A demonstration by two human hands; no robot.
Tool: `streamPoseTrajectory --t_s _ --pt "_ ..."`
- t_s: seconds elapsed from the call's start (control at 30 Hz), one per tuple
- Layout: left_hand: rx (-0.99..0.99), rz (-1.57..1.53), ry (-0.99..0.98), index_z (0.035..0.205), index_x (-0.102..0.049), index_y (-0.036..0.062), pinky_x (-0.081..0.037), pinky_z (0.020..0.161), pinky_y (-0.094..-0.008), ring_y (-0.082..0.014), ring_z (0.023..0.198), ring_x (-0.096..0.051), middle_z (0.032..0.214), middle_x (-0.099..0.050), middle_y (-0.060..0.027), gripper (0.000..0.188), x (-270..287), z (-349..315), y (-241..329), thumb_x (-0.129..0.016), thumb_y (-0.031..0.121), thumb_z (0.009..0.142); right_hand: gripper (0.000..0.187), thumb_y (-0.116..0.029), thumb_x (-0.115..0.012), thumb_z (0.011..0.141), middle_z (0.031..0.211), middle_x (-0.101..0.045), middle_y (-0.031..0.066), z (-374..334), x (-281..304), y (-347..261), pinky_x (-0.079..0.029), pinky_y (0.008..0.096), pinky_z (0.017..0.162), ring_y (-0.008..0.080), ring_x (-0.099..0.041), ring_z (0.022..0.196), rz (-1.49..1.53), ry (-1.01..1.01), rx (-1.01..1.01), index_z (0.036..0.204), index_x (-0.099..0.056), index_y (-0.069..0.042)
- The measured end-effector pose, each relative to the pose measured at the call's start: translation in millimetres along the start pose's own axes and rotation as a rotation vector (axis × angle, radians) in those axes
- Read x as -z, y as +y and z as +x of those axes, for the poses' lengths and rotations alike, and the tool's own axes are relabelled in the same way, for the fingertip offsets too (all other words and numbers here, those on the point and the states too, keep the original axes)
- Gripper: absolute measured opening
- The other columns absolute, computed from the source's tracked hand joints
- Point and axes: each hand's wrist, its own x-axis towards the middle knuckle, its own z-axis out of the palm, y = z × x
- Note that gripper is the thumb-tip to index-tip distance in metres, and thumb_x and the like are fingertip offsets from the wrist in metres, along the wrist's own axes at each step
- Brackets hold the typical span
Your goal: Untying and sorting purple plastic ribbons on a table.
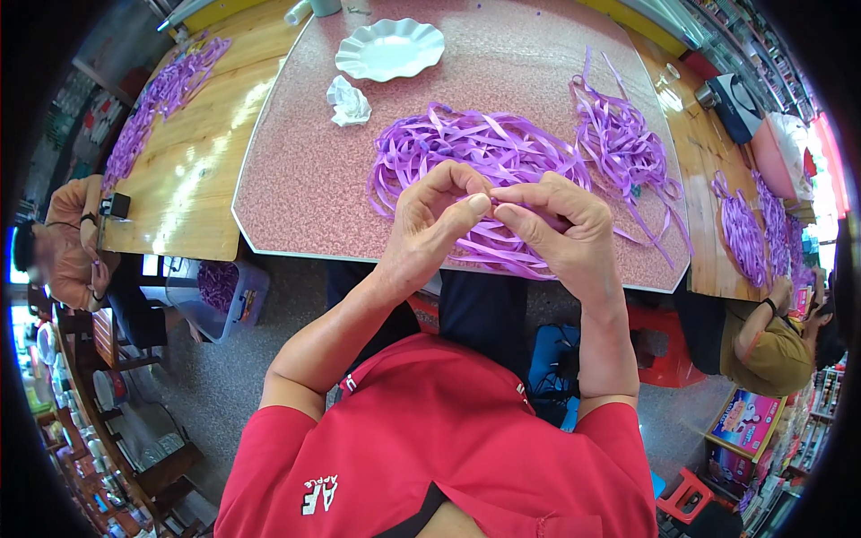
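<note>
My left hand (439, 217) and my right hand (560, 220) meet fingertip to fingertip over the near part of the table. Thumb and forefinger of each are pinched together. A tiny bit of purple shows between the fingertips, but it is too small to make out fully. Beneath and behind them lies a large tangled heap of shiny purple ribbons (484, 139). To its right is a second, looser pile of purple ribbons (623, 134), with some strands trailing toward the table's near right corner.
On the pink speckled table (296, 170) lie a scalloped white plate (390, 49) and a crumpled white tissue (348, 101). Co-workers sit at wooden tables left (202, 152) and right, with purple ribbons there too. A clear plastic bin (242, 305) and red stool (659, 345) stand below.
</note>
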Motion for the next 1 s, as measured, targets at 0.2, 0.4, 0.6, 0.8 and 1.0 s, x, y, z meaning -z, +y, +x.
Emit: streamPoseTrajectory --t_s 0.2,0.4,0.6,0.8,1.0 --pt "-0.108 0.283 0.004 0.107 -0.058 0.0027 -0.040 0.098 -0.0363 -0.0174 0.105 -0.055 0.103 -0.060 -0.0085 0.022 8 -1 9 -0.064 0.016 0.090 0.007 -0.003 -0.072 0.087 0.080 -0.057 -0.0011 -2 1 5 -0.036 0.0194 0.057 0.0033 -0.049 0.068 0.154 0.011 -0.082 0.093 -0.071 0.002" --pt "-0.671 1.207 -0.242 0.115 -0.063 0.0085 -0.036 0.104 -0.0475 -0.0241 0.102 -0.060 0.100 -0.063 -0.0077 0.041 12 12 28 -0.076 0.012 0.076 0.005 -0.002 -0.071 0.086 0.078 -0.058 0.0014 -3 3 -2 -0.038 0.0226 0.058 0.0067 -0.050 0.067 0.020 -0.027 -0.057 0.088 -0.070 0.002" --pt "-0.717 1.349 -0.369 0.093 -0.065 0.0091 -0.039 0.102 -0.0477 -0.0204 0.085 -0.064 0.081 -0.062 -0.0035 0.021 20 10 45 -0.076 0.012 0.076 0.004 -0.003 -0.073 0.082 0.070 -0.056 0.0043 -1 0 0 -0.040 0.0276 0.057 0.0124 -0.053 0.064 0.007 -0.080 0.091 0.085 -0.071 0.000" --pt "-0.382 0.977 -0.463 0.087 -0.062 0.0056 -0.040 0.101 -0.0483 -0.0239 0.081 -0.063 0.082 -0.063 -0.0059 0.008 47 -1 48 -0.068 0.007 0.083 0.005 -0.005 -0.074 0.082 0.071 -0.058 0.0067 -6 -9 11 -0.043 0.0312 0.059 0.0179 -0.055 0.065 0.077 -0.091 0.152 0.083 -0.071 -0.001" --pt "-0.186 0.748 -0.402 0.084 -0.060 0.0055 -0.038 0.100 -0.0491 -0.0217 0.080 -0.061 0.077 -0.059 -0.0056 0.016 67 -10 40 -0.060 0.018 0.094 0.013 -0.009 -0.076 0.081 0.080 -0.062 0.0076 -13 -28 22 -0.049 0.0330 0.069 0.0211 -0.061 0.076 0.036 -0.105 0.204 0.093 -0.073 -0.004"
